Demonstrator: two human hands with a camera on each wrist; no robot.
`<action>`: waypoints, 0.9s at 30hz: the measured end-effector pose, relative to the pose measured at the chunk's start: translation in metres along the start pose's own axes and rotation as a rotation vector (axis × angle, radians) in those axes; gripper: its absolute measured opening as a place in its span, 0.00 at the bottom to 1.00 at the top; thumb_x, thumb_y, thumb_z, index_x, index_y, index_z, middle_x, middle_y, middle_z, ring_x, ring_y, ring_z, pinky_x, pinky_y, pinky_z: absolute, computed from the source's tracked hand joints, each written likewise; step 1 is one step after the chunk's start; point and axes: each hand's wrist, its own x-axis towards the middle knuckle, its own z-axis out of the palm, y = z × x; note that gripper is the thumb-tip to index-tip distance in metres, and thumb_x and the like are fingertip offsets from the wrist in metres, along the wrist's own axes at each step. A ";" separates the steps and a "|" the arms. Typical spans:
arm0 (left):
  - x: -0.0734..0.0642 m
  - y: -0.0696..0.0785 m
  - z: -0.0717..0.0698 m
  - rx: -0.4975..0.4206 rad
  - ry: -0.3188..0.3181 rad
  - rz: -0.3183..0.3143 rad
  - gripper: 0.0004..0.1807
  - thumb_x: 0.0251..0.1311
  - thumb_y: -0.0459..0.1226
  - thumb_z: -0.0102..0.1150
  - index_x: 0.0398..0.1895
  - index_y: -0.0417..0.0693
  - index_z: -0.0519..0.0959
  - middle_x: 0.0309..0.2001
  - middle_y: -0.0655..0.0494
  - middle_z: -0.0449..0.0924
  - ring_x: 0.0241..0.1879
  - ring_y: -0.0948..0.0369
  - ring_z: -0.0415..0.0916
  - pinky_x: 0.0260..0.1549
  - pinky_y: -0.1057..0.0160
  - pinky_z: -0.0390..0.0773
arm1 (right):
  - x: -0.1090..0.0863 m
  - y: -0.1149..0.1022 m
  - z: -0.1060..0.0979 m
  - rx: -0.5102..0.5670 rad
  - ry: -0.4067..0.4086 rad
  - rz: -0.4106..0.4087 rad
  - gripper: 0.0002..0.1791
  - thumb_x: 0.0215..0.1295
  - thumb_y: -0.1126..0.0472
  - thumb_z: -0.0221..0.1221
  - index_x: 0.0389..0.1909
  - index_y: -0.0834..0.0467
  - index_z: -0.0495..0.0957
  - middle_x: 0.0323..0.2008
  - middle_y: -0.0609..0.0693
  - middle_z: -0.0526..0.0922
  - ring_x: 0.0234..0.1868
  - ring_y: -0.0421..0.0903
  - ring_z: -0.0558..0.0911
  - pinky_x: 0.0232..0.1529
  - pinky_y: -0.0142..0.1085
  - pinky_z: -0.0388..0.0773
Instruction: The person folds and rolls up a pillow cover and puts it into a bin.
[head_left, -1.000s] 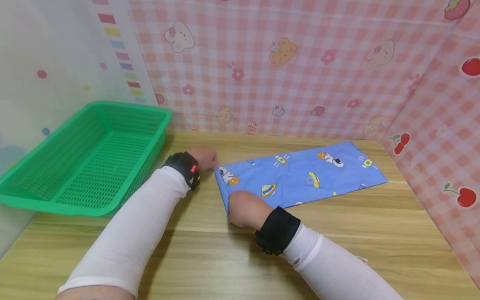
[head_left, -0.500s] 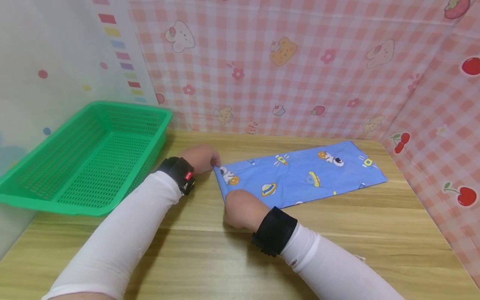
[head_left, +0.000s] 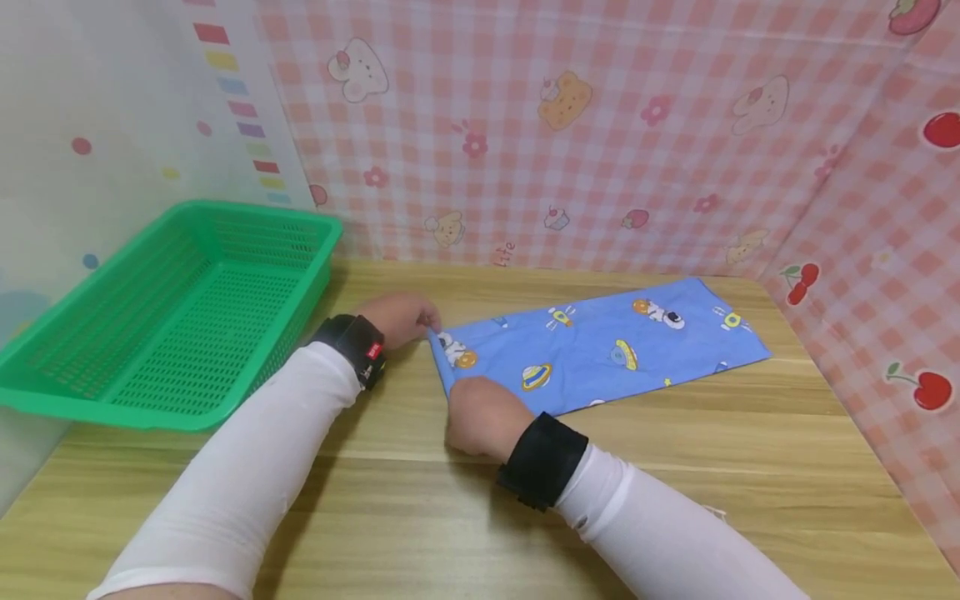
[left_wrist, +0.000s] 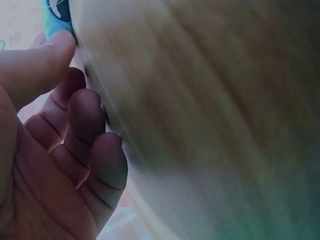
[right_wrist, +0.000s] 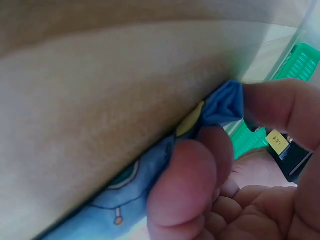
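In the head view, we see a blue cloth (head_left: 581, 346) with space prints lying lengthwise on the bench (head_left: 420, 517), its right end near the back right corner. Its far right corner comes just short of the back edge, where a pink checked backdrop (head_left: 517, 183) rises. Our left hand (head_left: 399, 318) pinches the cloth's far left corner, and our right hand (head_left: 486, 419) grips the near left one. A broad stretch of wood grain runs from the cloth to the front edge; a narrower strip parts it from the green basket (head_left: 105, 411) at the back left corner. We read "life" on the backdrop; lettering on the red label (head_left: 375, 351) at our left wrist is too small.

In the left wrist view, our thumb presses the cloth's blue edge while the other fingers curl loosely beside the wood.

In the right wrist view, we hold a bunched corner between thumb and finger. Beyond, a yellow label (right_wrist: 277, 143) sits on a black strap (right_wrist: 296, 162), its characters unclear to us.
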 end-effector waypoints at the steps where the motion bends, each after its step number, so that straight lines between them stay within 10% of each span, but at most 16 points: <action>1: 0.000 0.000 0.000 0.000 -0.003 -0.002 0.06 0.71 0.36 0.63 0.46 0.51 0.87 0.51 0.50 0.89 0.56 0.50 0.82 0.63 0.46 0.78 | 0.001 0.000 0.000 0.003 -0.001 0.004 0.10 0.63 0.65 0.66 0.22 0.58 0.78 0.21 0.47 0.72 0.21 0.45 0.72 0.21 0.35 0.70; 27: 0.000 0.009 -0.008 0.093 -0.023 0.012 0.07 0.65 0.32 0.66 0.42 0.51 0.90 0.46 0.51 0.91 0.48 0.52 0.84 0.56 0.51 0.82 | 0.000 0.005 -0.004 -0.022 -0.042 0.032 0.07 0.67 0.69 0.60 0.29 0.59 0.77 0.26 0.51 0.75 0.25 0.46 0.73 0.22 0.35 0.71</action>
